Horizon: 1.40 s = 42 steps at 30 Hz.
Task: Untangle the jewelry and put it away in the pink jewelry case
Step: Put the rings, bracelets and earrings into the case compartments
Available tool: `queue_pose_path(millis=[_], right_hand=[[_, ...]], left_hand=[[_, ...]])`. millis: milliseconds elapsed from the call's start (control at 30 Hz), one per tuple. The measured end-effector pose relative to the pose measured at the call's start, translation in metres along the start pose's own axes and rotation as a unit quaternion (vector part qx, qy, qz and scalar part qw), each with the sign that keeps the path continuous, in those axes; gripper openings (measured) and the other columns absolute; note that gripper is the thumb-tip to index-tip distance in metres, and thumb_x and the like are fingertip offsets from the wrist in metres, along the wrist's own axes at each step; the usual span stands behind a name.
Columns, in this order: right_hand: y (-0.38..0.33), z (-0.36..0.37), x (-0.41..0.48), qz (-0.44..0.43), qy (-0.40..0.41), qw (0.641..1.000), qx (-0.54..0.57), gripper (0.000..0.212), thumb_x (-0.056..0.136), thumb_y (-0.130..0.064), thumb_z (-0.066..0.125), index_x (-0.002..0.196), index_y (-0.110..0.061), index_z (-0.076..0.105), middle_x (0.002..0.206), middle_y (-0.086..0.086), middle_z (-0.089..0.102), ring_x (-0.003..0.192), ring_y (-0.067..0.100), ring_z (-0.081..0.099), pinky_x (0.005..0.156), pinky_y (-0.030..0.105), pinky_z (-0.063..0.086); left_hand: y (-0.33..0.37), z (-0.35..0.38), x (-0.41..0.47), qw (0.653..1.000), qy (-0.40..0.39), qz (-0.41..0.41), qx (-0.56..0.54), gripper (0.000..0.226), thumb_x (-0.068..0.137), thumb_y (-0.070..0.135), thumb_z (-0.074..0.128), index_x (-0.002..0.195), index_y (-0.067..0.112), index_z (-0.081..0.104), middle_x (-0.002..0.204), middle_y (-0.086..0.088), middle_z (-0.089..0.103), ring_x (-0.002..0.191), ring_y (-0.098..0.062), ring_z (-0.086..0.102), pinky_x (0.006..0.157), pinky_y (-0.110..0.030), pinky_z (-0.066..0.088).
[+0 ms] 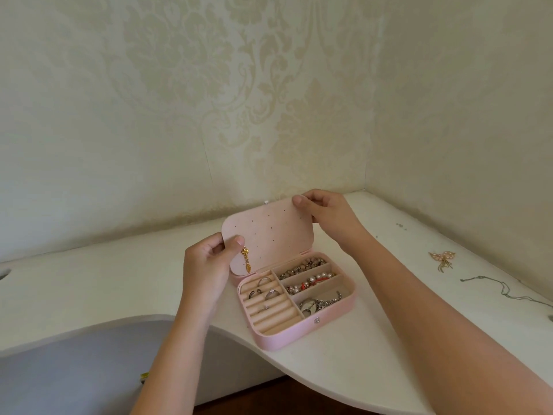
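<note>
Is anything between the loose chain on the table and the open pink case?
Only the right forearm crosses between chain and pink case; the table there shows nothing else, and the lid stands open.

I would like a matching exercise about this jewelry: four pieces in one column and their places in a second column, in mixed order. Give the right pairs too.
Pieces
1. gold earring
2. rings
3. pearl bracelet
4. thin grey chain

Places
A. in the padded rolls, left part of the case
B. on the table, right of the case
C. hanging on the inside of the lid
D. in the middle compartment, right part of the case

Pairs: 1-C, 2-A, 3-D, 4-B
</note>
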State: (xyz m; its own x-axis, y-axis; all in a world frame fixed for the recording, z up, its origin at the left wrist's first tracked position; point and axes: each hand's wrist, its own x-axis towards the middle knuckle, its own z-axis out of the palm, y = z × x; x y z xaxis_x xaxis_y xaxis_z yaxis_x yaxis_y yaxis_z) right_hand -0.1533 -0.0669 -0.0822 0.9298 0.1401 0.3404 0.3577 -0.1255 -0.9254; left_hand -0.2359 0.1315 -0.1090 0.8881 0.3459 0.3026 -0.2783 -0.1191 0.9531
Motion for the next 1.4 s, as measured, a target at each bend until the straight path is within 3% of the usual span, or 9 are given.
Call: queue_pose_path(millis=[200, 367, 533, 667, 800, 1033, 1133, 1233, 1400], right_hand=[[-0.006, -0.010, -0.002, 0.012, -0.045, 0.999, 0.001, 0.016, 0.091, -0.026, 0.063, 0.088, -0.012, 0.069, 0.082, -0.002, 0.066, 0.077, 0.009, 0.061, 0.082, 0.032, 0.054], [-0.013, -0.029, -0.007, 0.033, -0.099, 0.995, 0.007, 0.014, 0.090, -0.024, 0.063, 0.091, -0.012, 0.071, 0.085, -0.001, 0.071, 0.080, 0.009, 0.066, 0.080, 0.022, 0.055], [0.001, -0.081, -0.018, 0.077, -0.035, 0.987, -0.139, 0.005, 0.088, -0.016, 0.066, 0.091, -0.013, 0.070, 0.085, 0.008, 0.069, 0.078, 0.017, 0.062, 0.073, 0.023, 0.051], [0.013, -0.140, -0.030, 0.185, 0.034, 0.883, -0.431, 0.024, 0.079, -0.016, 0.076, 0.102, -0.010, 0.072, 0.101, 0.005, 0.068, 0.096, 0.020, 0.062, 0.079, 0.025, 0.042], [0.016, -0.167, -0.042, 0.293, 0.015, 0.801, -0.523, 0.040, 0.071, -0.017, 0.082, 0.105, 0.001, 0.070, 0.109, 0.015, 0.069, 0.098, 0.028, 0.064, 0.078, 0.034, 0.050], [0.011, -0.164, -0.040, 0.334, -0.001, 0.780, -0.530, 0.042, 0.065, -0.024, 0.087, 0.098, -0.003, 0.071, 0.086, 0.010, 0.072, 0.082, 0.022, 0.067, 0.073, 0.026, 0.051], [0.006, -0.157, -0.041, 0.342, -0.033, 0.774, -0.532, 0.038, 0.068, -0.021, 0.085, 0.098, -0.002, 0.073, 0.076, 0.007, 0.070, 0.072, 0.019, 0.063, 0.077, 0.028, 0.052], [0.000, -0.150, -0.044, 0.328, -0.054, 0.794, -0.510, 0.024, 0.070, -0.014, 0.083, 0.088, -0.004, 0.070, 0.059, 0.002, 0.061, 0.059, 0.017, 0.055, 0.064, 0.025, 0.045], [-0.003, -0.141, -0.047, 0.306, -0.064, 0.804, -0.506, 0.022, 0.073, -0.009, 0.078, 0.095, -0.006, 0.075, 0.062, -0.001, 0.062, 0.063, 0.013, 0.058, 0.061, 0.022, 0.044]], left_hand=[[0.002, 0.003, -0.002, 0.996, 0.003, 0.045, 0.075, 0.018, 0.091, 0.014, 0.060, 0.081, 0.000, 0.067, 0.070, -0.010, 0.067, 0.061, -0.010, 0.051, 0.055, -0.017, 0.040], [0.005, 0.001, -0.009, 0.996, -0.026, 0.047, 0.075, 0.010, 0.087, 0.012, 0.065, 0.080, 0.017, 0.070, 0.066, 0.010, 0.071, 0.060, 0.001, 0.059, 0.057, -0.009, 0.044], [0.008, -0.001, -0.008, 0.995, -0.011, 0.042, 0.090, 0.017, 0.086, 0.011, 0.067, 0.072, 0.020, 0.070, 0.061, 0.010, 0.069, 0.055, 0.002, 0.054, 0.053, -0.008, 0.039], [0.008, 0.000, -0.009, 0.997, -0.005, 0.038, 0.070, 0.012, 0.085, 0.014, 0.069, 0.073, 0.017, 0.071, 0.069, 0.000, 0.072, 0.060, -0.005, 0.057, 0.057, -0.016, 0.043], [0.008, 0.002, -0.008, 0.997, 0.002, 0.036, 0.069, 0.016, 0.085, 0.013, 0.068, 0.072, 0.022, 0.070, 0.061, 0.015, 0.069, 0.054, 0.004, 0.056, 0.053, -0.008, 0.042], [0.009, -0.004, -0.004, 0.995, -0.017, 0.027, 0.095, 0.016, 0.079, 0.009, 0.074, 0.074, 0.025, 0.072, 0.074, 0.009, 0.073, 0.070, -0.010, 0.065, 0.070, -0.023, 0.048], [0.008, -0.001, -0.003, 0.995, -0.007, 0.030, 0.096, 0.012, 0.081, 0.013, 0.073, 0.073, 0.023, 0.072, 0.073, 0.005, 0.073, 0.067, -0.010, 0.061, 0.066, -0.023, 0.045], [0.006, 0.003, -0.001, 0.993, 0.002, 0.045, 0.109, 0.014, 0.086, 0.017, 0.067, 0.073, 0.016, 0.070, 0.063, 0.006, 0.068, 0.055, 0.001, 0.054, 0.055, -0.013, 0.040], [-0.006, 0.005, 0.003, 0.980, 0.018, 0.087, 0.178, 0.037, 0.093, 0.028, 0.057, 0.079, -0.007, 0.058, 0.070, -0.025, 0.060, 0.060, -0.019, 0.043, 0.055, -0.031, 0.031]])
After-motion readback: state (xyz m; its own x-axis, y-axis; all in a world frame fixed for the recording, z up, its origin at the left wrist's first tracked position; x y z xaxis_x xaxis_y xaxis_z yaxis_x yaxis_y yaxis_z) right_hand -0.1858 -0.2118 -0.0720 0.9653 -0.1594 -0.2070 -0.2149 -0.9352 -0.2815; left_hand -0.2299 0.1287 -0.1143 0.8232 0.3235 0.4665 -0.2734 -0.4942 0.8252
